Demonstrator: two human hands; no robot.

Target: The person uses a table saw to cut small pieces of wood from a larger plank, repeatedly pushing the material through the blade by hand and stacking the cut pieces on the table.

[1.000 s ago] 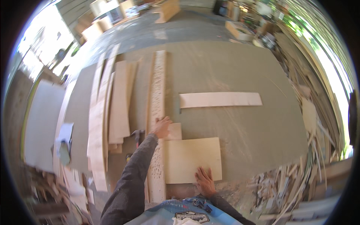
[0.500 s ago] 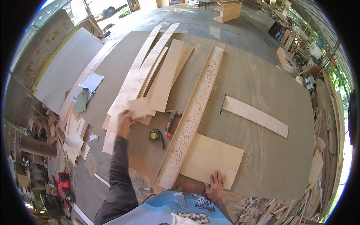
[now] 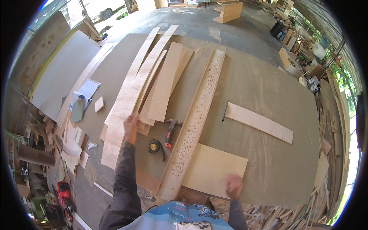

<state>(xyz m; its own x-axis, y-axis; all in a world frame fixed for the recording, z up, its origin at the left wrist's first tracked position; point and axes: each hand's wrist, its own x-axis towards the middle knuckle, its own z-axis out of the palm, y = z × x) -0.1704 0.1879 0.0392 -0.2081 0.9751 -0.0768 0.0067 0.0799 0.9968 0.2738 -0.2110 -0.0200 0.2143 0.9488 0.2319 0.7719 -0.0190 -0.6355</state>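
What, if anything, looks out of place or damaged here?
The long board is peppered with dark pits or specks, unlike the plain boards left of it. A small wood piece is off alone toward the left; whether resting or airborne, I can't tell.

We count one left hand (image 3: pixel 131 124) and one right hand (image 3: pixel 233 186), one hammer (image 3: pixel 169 135), one tape measure (image 3: pixel 154 146), one large worktable (image 3: pixel 276 88), one long speckled board (image 3: pixel 196 119), one rectangular panel (image 3: pixel 214 166) and one plank lying apart (image 3: pixel 258 122). Among the stacked planks (image 3: pixel 166 80) we make out at least five (they overlap, so we cannot fix the exact figure). Elsewhere we find one small diamond-shaped piece (image 3: pixel 99 104), one large white sheet (image 3: pixel 65 69) and one vehicle wheel (image 3: pixel 107 13).
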